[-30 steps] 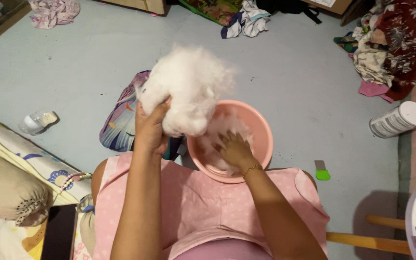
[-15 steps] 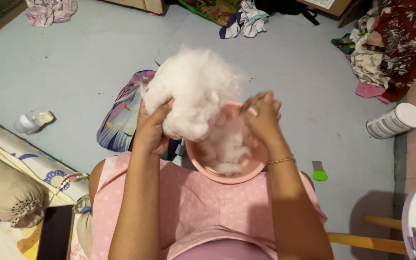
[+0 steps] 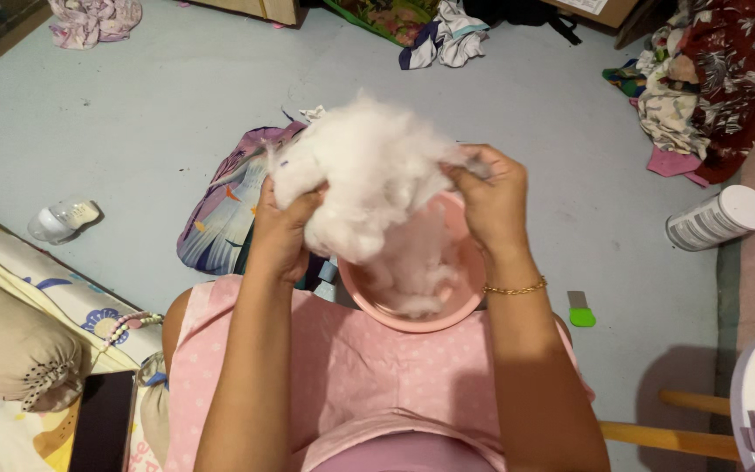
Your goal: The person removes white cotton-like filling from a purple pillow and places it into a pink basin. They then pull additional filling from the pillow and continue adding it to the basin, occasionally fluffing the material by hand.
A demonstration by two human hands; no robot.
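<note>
A big clump of white fluffy stuffing (image 3: 364, 170) is held up over a pink plastic basin (image 3: 447, 310) that rests on my lap. My left hand (image 3: 283, 229) grips the clump's left lower side. My right hand (image 3: 491, 199) pinches its right upper edge, fingers closed on the fibre. More white stuffing (image 3: 412, 275) lies inside the basin below. A gold bracelet is on my right wrist.
A patterned purple fabric cover (image 3: 225, 205) lies on the floor behind the basin. A white striped canister (image 3: 718, 218) lies at the right, a green scraper (image 3: 581, 310) near my right knee, a clear bottle (image 3: 63, 218) at the left. Cloth piles sit along the far edge.
My right hand came up out of the basin and took hold of the right side of the clump. The left hand stayed in place with the clump.
</note>
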